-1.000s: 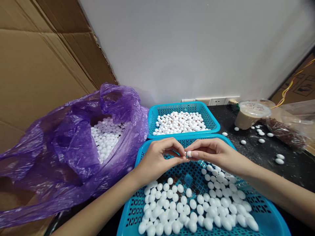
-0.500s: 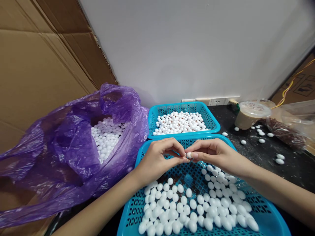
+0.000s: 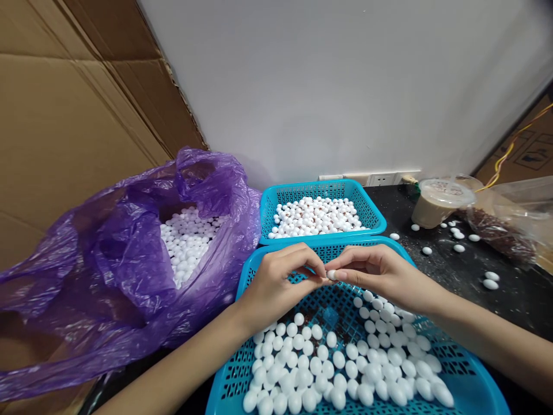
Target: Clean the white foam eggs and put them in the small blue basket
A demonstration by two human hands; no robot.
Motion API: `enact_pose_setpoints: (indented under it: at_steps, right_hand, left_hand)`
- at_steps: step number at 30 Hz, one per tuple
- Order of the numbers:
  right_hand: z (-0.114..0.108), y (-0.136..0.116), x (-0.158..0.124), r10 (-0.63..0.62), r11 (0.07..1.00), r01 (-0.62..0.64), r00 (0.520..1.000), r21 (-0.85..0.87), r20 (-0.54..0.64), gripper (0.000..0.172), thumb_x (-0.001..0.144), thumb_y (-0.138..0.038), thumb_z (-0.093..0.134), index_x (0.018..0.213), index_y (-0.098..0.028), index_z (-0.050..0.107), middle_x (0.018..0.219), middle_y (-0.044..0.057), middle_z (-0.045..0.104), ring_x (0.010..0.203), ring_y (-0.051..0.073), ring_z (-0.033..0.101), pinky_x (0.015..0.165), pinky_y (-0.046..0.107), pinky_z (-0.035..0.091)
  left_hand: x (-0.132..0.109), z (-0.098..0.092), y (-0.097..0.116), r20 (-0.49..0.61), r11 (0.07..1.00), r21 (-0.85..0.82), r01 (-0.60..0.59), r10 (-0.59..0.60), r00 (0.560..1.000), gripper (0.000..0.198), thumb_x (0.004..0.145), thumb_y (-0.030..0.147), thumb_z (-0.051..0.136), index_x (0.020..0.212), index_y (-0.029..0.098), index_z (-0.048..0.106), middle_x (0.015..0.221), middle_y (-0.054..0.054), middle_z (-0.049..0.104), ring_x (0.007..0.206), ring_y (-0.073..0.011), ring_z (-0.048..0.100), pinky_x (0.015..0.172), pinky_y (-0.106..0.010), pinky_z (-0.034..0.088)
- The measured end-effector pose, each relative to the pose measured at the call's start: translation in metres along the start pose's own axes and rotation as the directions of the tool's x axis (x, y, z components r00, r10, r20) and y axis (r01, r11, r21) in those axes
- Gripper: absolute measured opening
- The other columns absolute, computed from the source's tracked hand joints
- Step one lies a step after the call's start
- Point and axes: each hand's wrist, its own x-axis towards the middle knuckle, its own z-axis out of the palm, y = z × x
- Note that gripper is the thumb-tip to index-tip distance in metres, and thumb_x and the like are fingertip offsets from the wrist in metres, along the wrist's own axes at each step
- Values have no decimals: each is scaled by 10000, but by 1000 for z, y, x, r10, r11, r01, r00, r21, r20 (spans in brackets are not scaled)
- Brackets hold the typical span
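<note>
My left hand point(image 3: 276, 282) and my right hand point(image 3: 375, 271) meet fingertip to fingertip above the near blue basket point(image 3: 242, 369). Both pinch one small white bead point(image 3: 331, 274) between them. Below the hands the basket holds several loose white oval beads point(image 3: 328, 363) and some reddish-brown crumbs on its mesh floor. A second blue basket point(image 3: 268, 202) stands just behind, filled with white beads.
A purple plastic bag point(image 3: 108, 259) of white beads lies at the left, against cardboard sheets point(image 3: 64, 115). On the black tabletop point(image 3: 449, 271) at the right are stray white beads, a lidded drink cup point(image 3: 440, 202) and a clear bag point(image 3: 514, 225) with dark contents. Wall sockets sit behind.
Both hands stay at the same spot, fingers shifting only slightly on the bead. Nothing else has moved.
</note>
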Motion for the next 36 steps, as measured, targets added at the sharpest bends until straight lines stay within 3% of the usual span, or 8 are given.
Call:
enact_pose_setpoints:
  at_steps: [7,17,22,27,32,36]
  right_hand:
    - [1,0,1,-77,997,77,997,-33,-11,164,839,-300,593,951,-217,680,963,37,671,924,166,605,846,342,474]
    - [0,4,2,-57,998,58,992,11,-114,185,822,-313,613,976,-210,608,967,41,629,920,160,594,831,334,488]
    - [0,4,2,20,996,-13,997,92,-79,205,807,-302,630,976,-201,577,937,42,630,875,153,606,788,320,507]
    - [1,5,1,49,977,-39,998,207,-42,242,791,-248,654,995,-193,536,901,28,641,855,134,626,807,308,499]
    - [1,4,1,72,972,-63,997,225,-33,221,775,-254,675,934,-193,534,848,9,642,827,127,632,768,285,491]
    - [1,3,1,85,976,-76,996,204,-35,203,770,-273,683,888,-181,546,807,10,635,775,118,621,698,256,486]
  left_hand:
    - [-2,-3,-3,40,976,133,-170,167,985,52,828,119,579,815,168,591,801,-12,590,750,-99,572,673,-218,488]
    - [-1,0,-2,45,983,149,-110,104,994,79,818,90,572,830,167,565,840,-11,562,762,-95,563,672,-202,506]
    - [-2,0,-2,10,972,201,-121,121,993,98,823,166,603,915,183,576,876,-16,569,795,-107,560,702,-220,499]
    - [-3,0,0,94,946,269,-180,161,983,262,822,165,595,1081,204,586,945,-38,553,859,-125,554,755,-253,489]
    - [-3,1,1,63,926,309,-217,208,976,204,828,190,597,1032,182,615,862,-30,568,802,-125,552,729,-257,485]
    - [-2,-1,2,115,917,330,-226,198,973,196,860,187,557,1051,194,604,851,-30,600,797,-136,545,719,-269,476]
